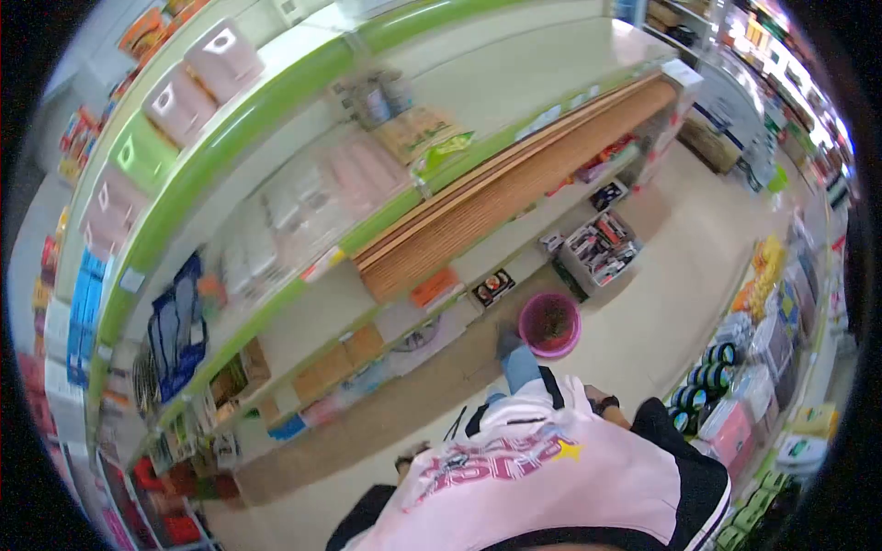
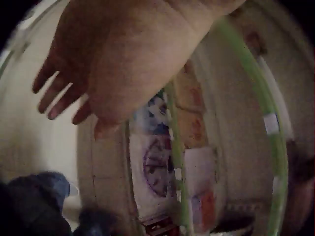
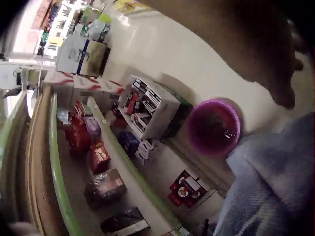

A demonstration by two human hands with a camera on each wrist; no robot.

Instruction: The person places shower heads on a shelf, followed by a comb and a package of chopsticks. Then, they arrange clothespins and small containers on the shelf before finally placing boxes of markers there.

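Note:
My left hand [image 2: 118,59] hangs with its fingers apart and nothing in them, beside the lower shelves in the left wrist view. In the right wrist view my right hand [image 3: 268,59] hangs loosely above the floor, empty as far as it shows. Nearest to it are a blue trouser leg [image 3: 270,172] and a round magenta tub [image 3: 214,128] with dark contents. The same tub [image 1: 550,325] stands on the floor ahead of my foot in the head view. Both hands are mostly hidden there by a pink and black top [image 1: 551,459].
Green-edged shelves [image 1: 230,138] run along the left, with a bundle of long brown strips [image 1: 524,179] lying across one. A white box of small packages [image 1: 602,248] stands beyond the tub. Packaged goods [image 1: 735,413] line the right side of the tiled aisle [image 1: 680,266].

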